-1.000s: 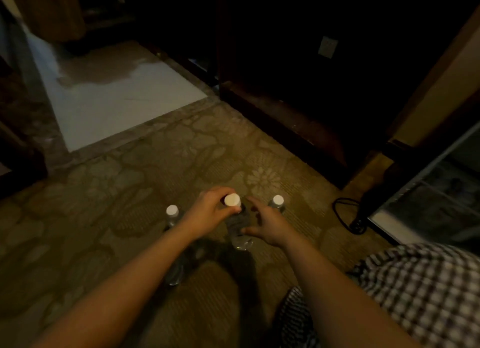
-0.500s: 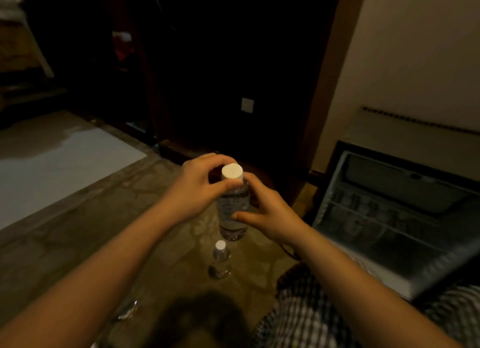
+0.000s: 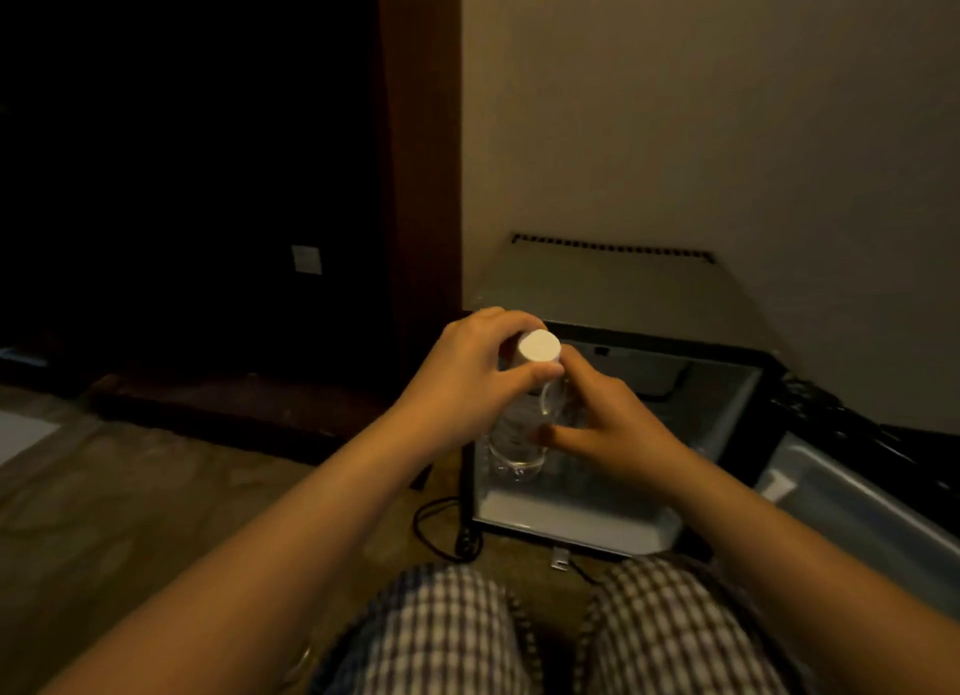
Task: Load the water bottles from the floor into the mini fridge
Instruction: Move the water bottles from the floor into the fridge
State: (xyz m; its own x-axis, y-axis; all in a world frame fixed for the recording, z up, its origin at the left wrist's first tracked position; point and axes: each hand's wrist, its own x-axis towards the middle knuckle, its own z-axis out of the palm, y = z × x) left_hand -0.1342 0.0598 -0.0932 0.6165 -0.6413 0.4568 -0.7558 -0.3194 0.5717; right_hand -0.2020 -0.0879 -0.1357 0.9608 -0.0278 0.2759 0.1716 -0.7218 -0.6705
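Head view: left hand (image 3: 462, 382) and right hand (image 3: 618, 429) fingers (image 3: 524, 376) curl round upright water bottle (image 3: 514, 434), cap (image 3: 540, 346) up.

Dim, warm-lit view down a person's own body. Both arms are bare: the left forearm (image 3: 311, 528) and the right forearm (image 3: 779, 549) show uncovered from the lower corners of the frame up to the wrists. The left grip (image 3: 467, 382) and the right grip (image 3: 618, 424) are bare as well. Both legs are covered in checked fabric (image 3: 441, 637), a small gingham of dark and pale squares that looks soft and loose, with gentle folds and a dark gap between the two legs. Whether the garment is shorts or trousers cannot be told
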